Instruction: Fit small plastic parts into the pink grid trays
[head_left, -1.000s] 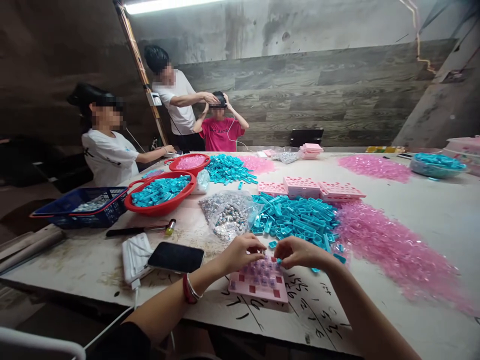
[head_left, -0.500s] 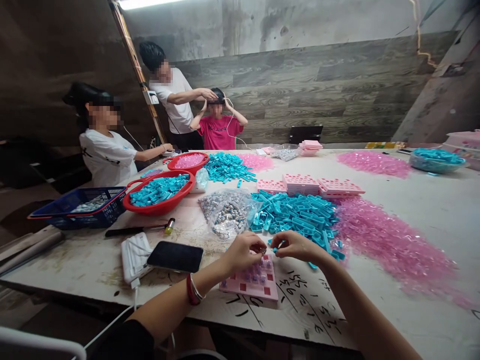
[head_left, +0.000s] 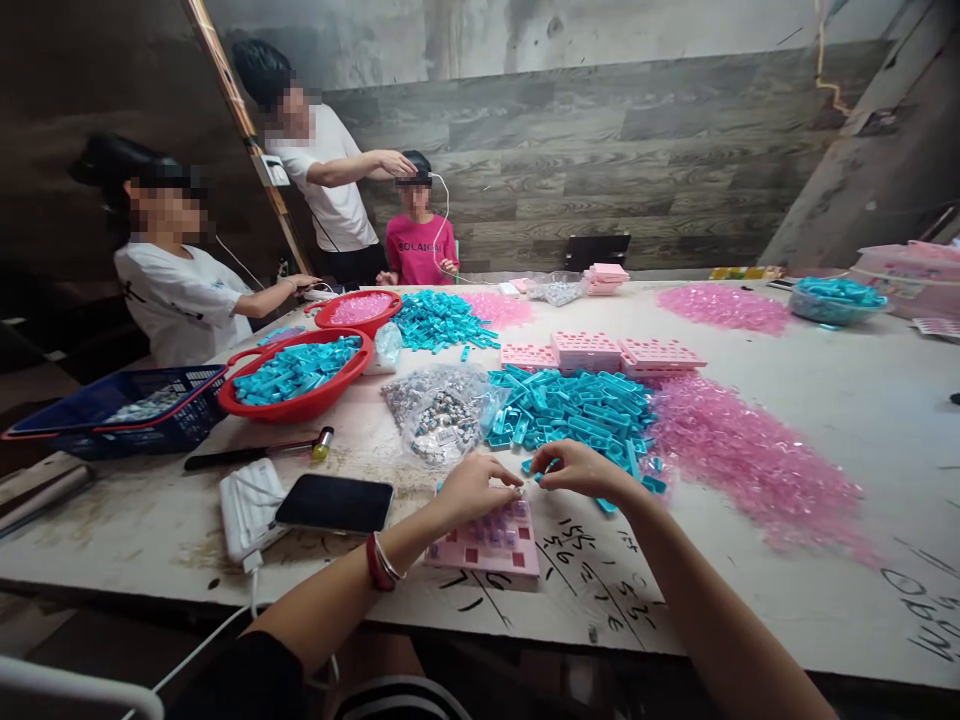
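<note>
The board (head_left: pixel 484 555) lies flat under the left hand (head_left: pixel 476 488), whose fingers curl nearly closed, grip unclear. Beyond its edge, the right hand (head_left: pixel 581 472) pinches a blue piece (head_left: pixel 537 476), probably for control, near the blue pile (head_left: pixel 577 412).

Right of the near pink board (head_left: pixel 487 568), bare worktop (head_left: pixel 825 620) lies open, though the right forearm (head_left: pixel 705 580) crosses above it. Beyond the board, the blue pile (head_left: pixel 585 410) and clear bag (head_left: pixel 446 420) block a low pass, with 3 pink stacks (head_left: pixel 586 352) farther back; left of it lies the phone (head_left: pixel 337 503).
</note>
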